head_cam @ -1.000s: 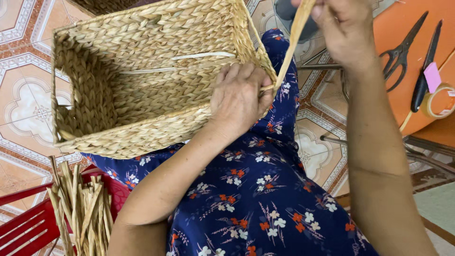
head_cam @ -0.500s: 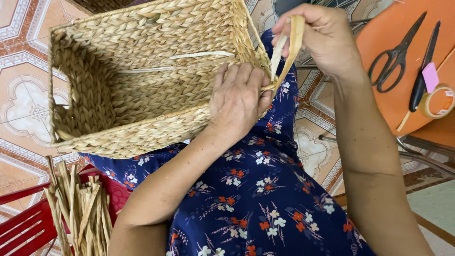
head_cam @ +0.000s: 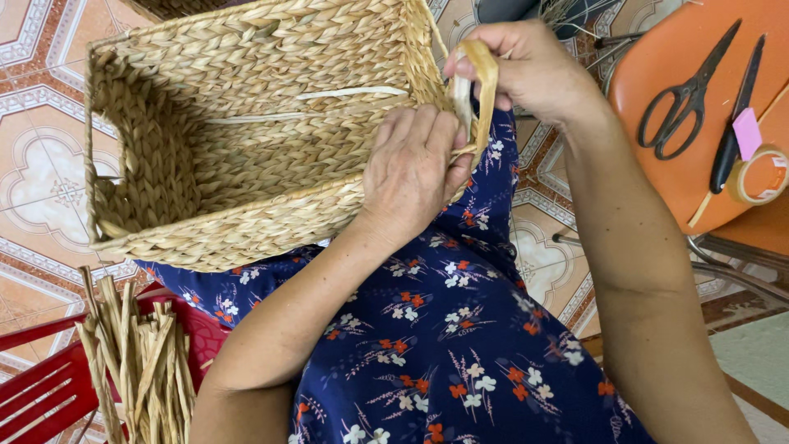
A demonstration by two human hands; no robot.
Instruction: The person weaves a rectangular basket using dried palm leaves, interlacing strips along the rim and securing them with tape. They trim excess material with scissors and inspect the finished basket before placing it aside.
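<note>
Looping upright strand (right hand)

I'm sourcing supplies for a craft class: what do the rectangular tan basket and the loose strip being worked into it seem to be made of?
The rectangular tan woven basket looks like braided dried plant fibre, perhaps water hyacinth or seagrass: thick matte plaits, uneven straw tones. The flat tan strip, pinched by the right hand while the left hand presses the rim, seems the same dried fibre, unbraided.

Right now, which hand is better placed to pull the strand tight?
Probably the right hand: it already pinches the looped strand beside the basket corner. The left hand lies flat on the rim, steadying it.
</note>
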